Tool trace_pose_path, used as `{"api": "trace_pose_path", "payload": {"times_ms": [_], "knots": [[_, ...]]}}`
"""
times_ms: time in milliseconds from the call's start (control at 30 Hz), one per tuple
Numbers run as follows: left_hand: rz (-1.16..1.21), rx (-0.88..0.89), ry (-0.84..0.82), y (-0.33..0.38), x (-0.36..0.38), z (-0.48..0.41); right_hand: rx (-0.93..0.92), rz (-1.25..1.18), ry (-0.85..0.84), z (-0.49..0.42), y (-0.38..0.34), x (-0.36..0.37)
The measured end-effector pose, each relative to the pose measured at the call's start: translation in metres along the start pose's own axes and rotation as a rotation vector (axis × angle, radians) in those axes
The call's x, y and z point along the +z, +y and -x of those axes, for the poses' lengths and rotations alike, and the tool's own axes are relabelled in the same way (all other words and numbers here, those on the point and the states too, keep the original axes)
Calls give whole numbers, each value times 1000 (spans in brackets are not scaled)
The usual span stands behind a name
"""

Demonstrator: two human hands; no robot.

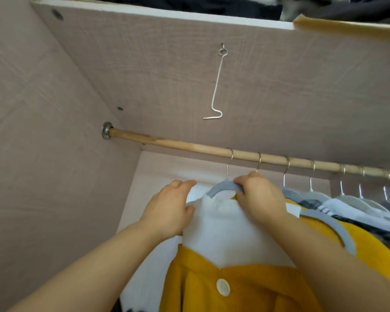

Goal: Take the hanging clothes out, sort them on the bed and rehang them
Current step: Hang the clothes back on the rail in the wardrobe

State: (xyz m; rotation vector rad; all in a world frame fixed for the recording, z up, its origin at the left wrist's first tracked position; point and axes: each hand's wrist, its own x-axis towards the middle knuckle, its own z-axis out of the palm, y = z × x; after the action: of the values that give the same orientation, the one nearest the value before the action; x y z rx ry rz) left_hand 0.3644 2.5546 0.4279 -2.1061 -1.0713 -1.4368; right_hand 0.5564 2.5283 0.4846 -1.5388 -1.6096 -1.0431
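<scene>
Lower centre: right hand (260, 197) pinches the grey hanger (221, 188) at its crown; left hand (169, 210) grips the white top (223, 233) just beside.

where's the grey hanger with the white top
Head view, centre: the grey hanger hangs leftmost on the wooden rod, carrying the white top, with the right hand gripping its neck and the left hand holding the top's shoulder.
</scene>
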Motion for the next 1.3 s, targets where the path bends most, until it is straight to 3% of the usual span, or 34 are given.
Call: {"api": "trace_pose_path", "payload": {"times_ms": [300,400,667,1000,1133,1300], "knots": [[16,-50,-63,-20,12,27,3,43,122,16,-4,16],[30,-62,-75,-29,17,43,-105,76,219,43,-11,24],[21,-164,-227,-57,39,142,-274,-80,73,180,-64,82],[-46,-555,-625,-81,56,377,-391,-328,-503,383,-157,156],[-182,-825,-777,-67,27,492,-538,-455,-879,465,-185,176],[-297,-1270,-881,-9,-23,619,-757,-595,-1123,552,-206,176]]}}
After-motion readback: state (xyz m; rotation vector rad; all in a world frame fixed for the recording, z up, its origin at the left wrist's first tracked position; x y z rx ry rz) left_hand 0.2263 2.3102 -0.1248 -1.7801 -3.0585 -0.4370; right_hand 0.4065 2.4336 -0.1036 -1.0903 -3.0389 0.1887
